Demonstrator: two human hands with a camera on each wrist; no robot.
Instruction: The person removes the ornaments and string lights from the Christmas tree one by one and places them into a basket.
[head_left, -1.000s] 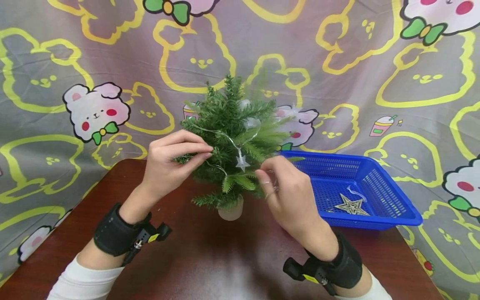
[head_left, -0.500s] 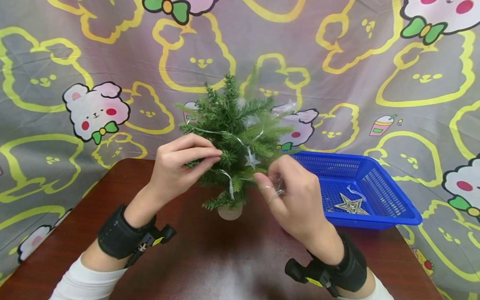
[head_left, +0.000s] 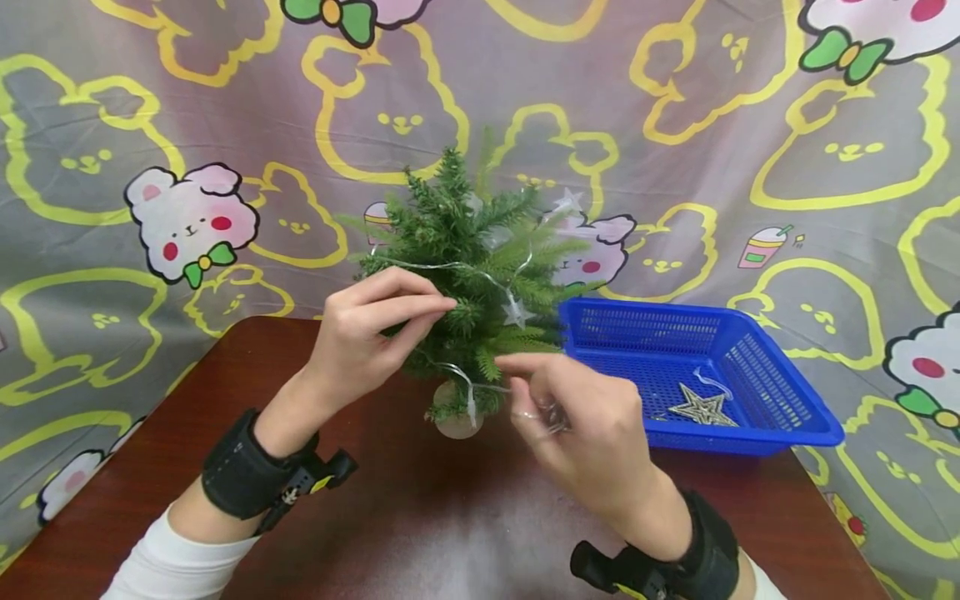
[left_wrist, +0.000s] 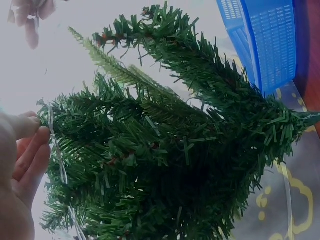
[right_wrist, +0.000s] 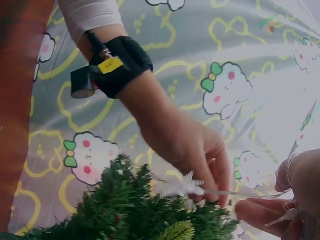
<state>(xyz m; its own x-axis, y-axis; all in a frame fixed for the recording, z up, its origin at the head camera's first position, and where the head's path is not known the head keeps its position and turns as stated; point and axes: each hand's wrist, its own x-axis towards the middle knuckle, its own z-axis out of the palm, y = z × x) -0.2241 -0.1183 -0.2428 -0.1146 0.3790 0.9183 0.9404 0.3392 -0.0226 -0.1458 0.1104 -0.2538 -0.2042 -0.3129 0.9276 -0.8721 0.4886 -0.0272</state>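
A small green artificial Christmas tree (head_left: 450, 217) stands mid-table on a pale round base (head_left: 454, 423). At its front left, my left hand (head_left: 367, 329) pinches a branch tip between thumb and fingers; the left wrist view shows that grip, with clear wire beside the fingertips. Clear string lights (head_left: 472, 271) with star-shaped covers wind round the tree, and one star (head_left: 517, 312) hangs at the front right. My right hand (head_left: 588, 417) curls round a gathered bunch of the same wire, low at the tree's right. From it a strand runs left to the lower branches.
A blue plastic basket (head_left: 806, 408) sits right of the tree, behind my right hand. In it lies a glittery gold star ornament (head_left: 703, 407) with a white loop. A patterned curtain (head_left: 675, 100) hangs close behind the dark red-brown table (head_left: 360, 517).
My left hand has moved right with the branch, and the tree has turned, carrying the front star rightward. My right hand has lowered slightly with the wire. A lower light hangs further down.
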